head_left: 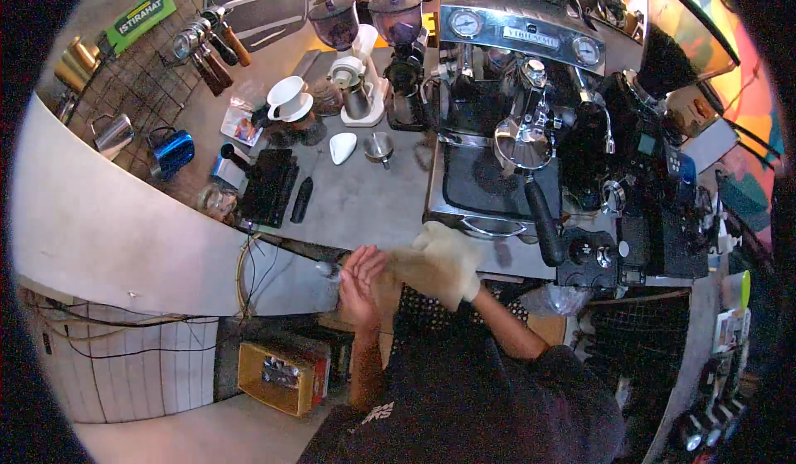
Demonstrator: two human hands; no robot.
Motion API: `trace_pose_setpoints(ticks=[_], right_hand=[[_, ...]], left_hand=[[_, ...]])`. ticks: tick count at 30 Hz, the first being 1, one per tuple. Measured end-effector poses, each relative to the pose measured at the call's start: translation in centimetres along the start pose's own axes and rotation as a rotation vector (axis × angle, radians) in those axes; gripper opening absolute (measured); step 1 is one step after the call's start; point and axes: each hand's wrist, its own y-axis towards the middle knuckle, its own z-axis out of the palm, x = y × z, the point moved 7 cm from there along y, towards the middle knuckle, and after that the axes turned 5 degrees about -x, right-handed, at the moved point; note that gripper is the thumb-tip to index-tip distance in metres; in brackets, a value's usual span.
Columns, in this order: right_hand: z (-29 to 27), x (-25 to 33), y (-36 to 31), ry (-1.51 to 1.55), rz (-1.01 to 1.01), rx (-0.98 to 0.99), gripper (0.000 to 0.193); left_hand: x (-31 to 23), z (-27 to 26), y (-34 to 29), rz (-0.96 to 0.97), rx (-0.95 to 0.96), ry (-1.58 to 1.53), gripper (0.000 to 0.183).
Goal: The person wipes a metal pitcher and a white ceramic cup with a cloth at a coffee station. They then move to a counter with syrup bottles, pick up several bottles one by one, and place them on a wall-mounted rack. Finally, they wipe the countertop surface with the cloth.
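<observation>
My left hand is raised at the counter's front edge, bare, palm turned inward. Its fingers are loosely bent and nothing shows in them. My right hand is hidden inside or behind a pale cream cloth or glove, which reaches to the wrist. The side of it toward my left hand is smeared by motion, so I cannot tell whether the two touch. The counter lies just beyond both hands. Nearest my right hand, the espresso machine's drip tray has a portafilter above it, black handle toward me.
Coffee grinders stand at the back beside a white dripper. A metal cup, a white scoop-like dish and a black scale-like slab rest on the counter. Loose cables hang at left. A yellow box sits low.
</observation>
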Motion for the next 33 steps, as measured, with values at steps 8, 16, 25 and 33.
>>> trace_pose_setpoints(ticks=[8,16,25,33], right_hand=[[4.9,-2.9,-2.6,-0.337,-0.09,0.108,0.018],[-0.6,0.2,-1.5,0.016,0.075,-0.092,0.017],[-1.3,5.3,1.4,-0.012,0.39,-0.311,0.017],[-0.5,10.1,4.2,0.142,0.034,-0.54,0.02]], left_hand=[[3.9,2.6,0.7,-0.062,-0.008,0.143,0.063],[12.6,-0.5,10.5,-0.152,-0.096,0.26,0.048],[14.6,0.3,21.9,-0.284,-0.108,0.655,0.055],[10.8,2.0,25.7,0.006,-0.338,0.993,0.057]])
